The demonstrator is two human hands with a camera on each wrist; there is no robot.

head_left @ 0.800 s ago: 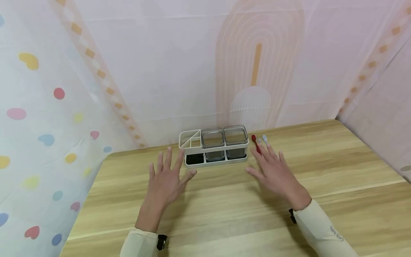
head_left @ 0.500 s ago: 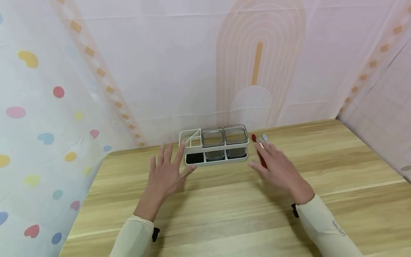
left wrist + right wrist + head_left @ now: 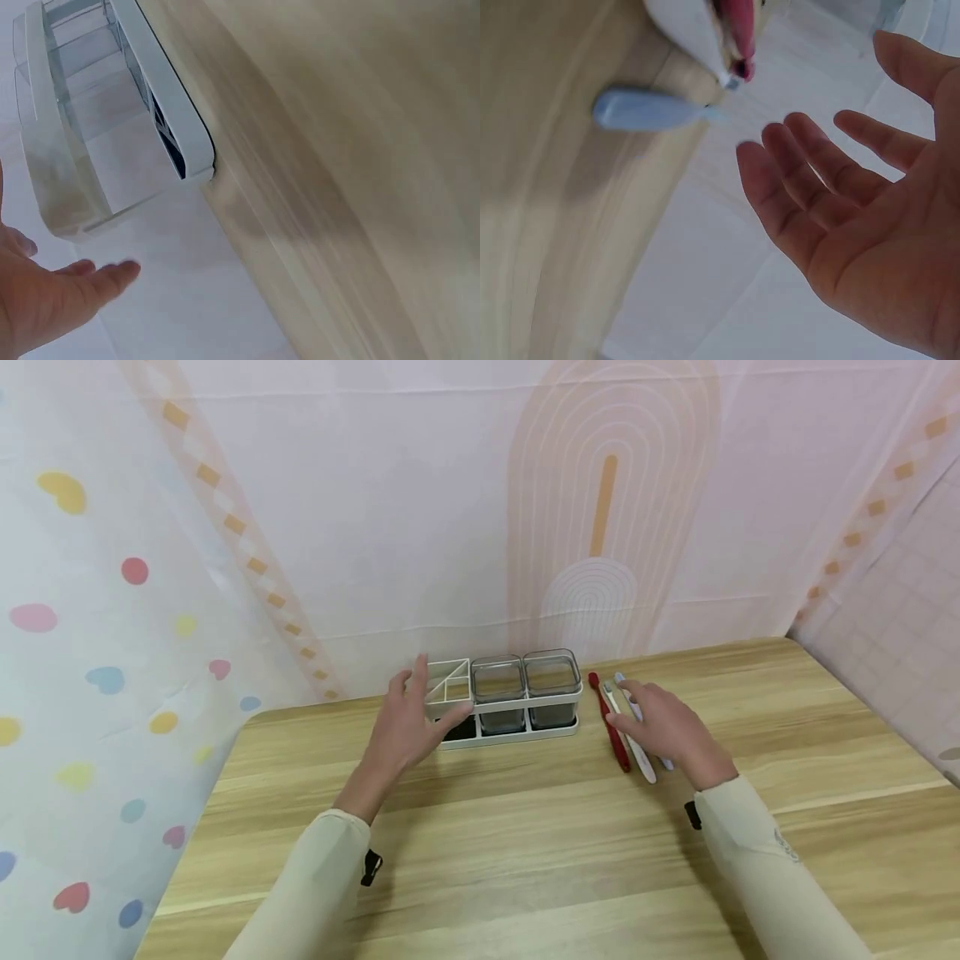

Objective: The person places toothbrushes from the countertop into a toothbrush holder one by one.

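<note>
Both hands have moved forward: the left hand, fingers spread, reaches the white three-compartment plastic organizer; the right hand, loosely open, hovers over three toothbrushes beneath it.

Wooden table: broad bare stretch along the near side, open to either hand. At the back edge a white organizer stands close against the curtain backdrop; little room behind it. Left hand sits at the organizer's left end, blocking approach there. Three toothbrushes lie just right of it, under the right hand. Far right of table bare.
</note>
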